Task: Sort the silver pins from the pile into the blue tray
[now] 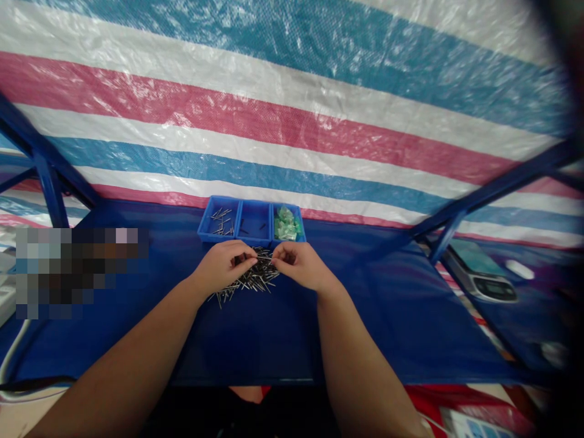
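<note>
A heap of thin metal pins [252, 280], some dark and some silvery, lies on the blue tabletop between my hands. My left hand [224, 265] is at the heap's upper left, thumb and forefinger pinched together. On the other side, my right hand [302, 265] is closed in a pinch, its fingertips close to some pin ends. Whatever sits in either pinch is too small to make out. Just behind the hands stands a blue three-compartment tray [241, 222]. Its left compartment holds several loose silvery pins [222, 225], the middle one a few small dark pieces, the right one crumpled greenish plastic [286, 225].
Blue metal frame bars [49, 185] rise at the table's left and right. A striped plastic sheet [274, 121] hangs behind. A digital scale [493, 286] sits at the far right. Blurred-out items [68, 267] and a white cable [16, 350] are at the left.
</note>
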The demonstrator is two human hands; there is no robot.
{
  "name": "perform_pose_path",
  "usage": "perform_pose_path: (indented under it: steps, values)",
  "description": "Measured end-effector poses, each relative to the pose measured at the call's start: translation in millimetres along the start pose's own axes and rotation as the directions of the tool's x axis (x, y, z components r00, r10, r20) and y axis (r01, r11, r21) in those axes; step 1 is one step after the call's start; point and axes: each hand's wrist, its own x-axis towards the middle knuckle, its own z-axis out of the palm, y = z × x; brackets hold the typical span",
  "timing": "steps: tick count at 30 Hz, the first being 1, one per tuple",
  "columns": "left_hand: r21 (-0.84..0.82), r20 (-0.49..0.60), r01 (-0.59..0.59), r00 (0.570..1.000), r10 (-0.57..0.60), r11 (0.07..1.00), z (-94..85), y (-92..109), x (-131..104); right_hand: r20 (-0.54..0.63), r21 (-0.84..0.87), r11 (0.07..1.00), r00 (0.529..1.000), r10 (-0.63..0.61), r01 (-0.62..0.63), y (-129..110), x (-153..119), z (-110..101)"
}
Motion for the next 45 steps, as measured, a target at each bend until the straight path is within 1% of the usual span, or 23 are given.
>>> perform_pose_path:
  steps: [5, 7, 9, 11, 13, 15, 16, 18, 19, 21, 23, 29, 33, 35, 38, 41, 43, 45]
  values:
    - [0.029, 0.002, -0.027, 1.0, 0.027, 0.999, 0.1, -1, 0, 0.0, 0.012, 1.0, 1.0, -0.022, 0.022, 1, 1, 5]
    - [0.045, -0.026, -0.041, 0.999, 0.042, 0.998, -0.4, -1, 0, -0.025, -0.011, 1.0, 1.0, -0.009, 0.009, 3, 1, 3]
    - [0.072, -0.114, -0.036, 0.992, 0.044, 0.997, -2.5, -2, 0, -0.062, -0.076, 0.997, 0.998, 0.019, -0.024, 5, 1, -1]
    - [0.109, -0.251, -0.002, 0.968, 0.03, 0.994, -6.1, -5, 1, -0.096, -0.201, 0.977, 0.994, 0.058, -0.077, 8, 2, -6]
    - [0.148, -0.392, 0.083, 0.92, -0.019, 0.986, -10.7, -10, 1, -0.111, -0.34, 0.931, 0.988, 0.103, -0.135, 11, 2, -11]
    - [0.18, -0.481, 0.225, 0.869, -0.114, 0.958, -15.6, -17, 0, -0.106, -0.43, 0.885, 0.984, 0.145, -0.176, 13, 3, -13]
    - [0.193, -0.501, 0.304, 0.848, -0.173, 0.933, -17.7, -21, 0, -0.102, -0.458, 0.868, 0.982, 0.161, -0.19, 13, 3, -12]
    - [0.211, -0.506, 0.436, 0.815, -0.283, 0.875, -20.9, -28, -1, -0.103, -0.497, 0.842, 0.977, 0.184, -0.211, 13, 5, -9]
    - [0.214, -0.501, 0.476, 0.803, -0.323, 0.853, -21.9, -30, -2, -0.108, -0.513, 0.829, 0.975, 0.193, -0.221, 13, 5, -7]
    - [0.209, -0.491, 0.508, 0.794, -0.36, 0.836, -22.3, -33, -3, -0.122, -0.534, 0.811, 0.97, 0.208, -0.241, 13, 6, -5]
    - [0.208, -0.482, 0.499, 0.801, -0.356, 0.841, -21.5, -33, -3, -0.127, -0.537, 0.805, 0.968, 0.217, -0.251, 13, 6, -5]
    - [0.221, -0.429, 0.425, 0.851, -0.303, 0.878, -18.0, -32, -2, -0.124, -0.514, 0.817, 0.965, 0.229, -0.26, 14, -1, -15]
    - [0.219, -0.413, 0.399, 0.864, -0.286, 0.89, -16.8, -34, -3, -0.079, -0.509, 0.809, 0.952, 0.297, -0.294, 15, -2, -14]
    - [0.218, -0.406, 0.401, 0.866, -0.291, 0.89, -16.2, -34, -3, -0.068, -0.513, 0.805, 0.949, 0.308, -0.298, 16, -1, -12]
    - [0.214, -0.403, 0.402, 0.867, -0.294, 0.891, -15.5, -34, -3, -0.062, -0.528, 0.801, 0.953, 0.296, -0.283, 17, 0, -9]
    - [0.204, -0.404, 0.376, 0.873, -0.272, 0.904, -14.9, -32, -3, -0.069, -0.547, 0.79, 0.955, 0.289, -0.279, 15, -1, -10]
    - [0.191, -0.388, 0.33, 0.89, -0.238, 0.924, -14.0, -29, -2, -0.082, -0.535, 0.804, 0.963, 0.258, -0.261, 12, -1, -12]
    - [0.164, -0.333, 0.248, 0.925, -0.183, 0.955, -12.5, -25, -1, -0.099, -0.502, 0.834, 0.973, 0.208, -0.23, 8, -2, -13]
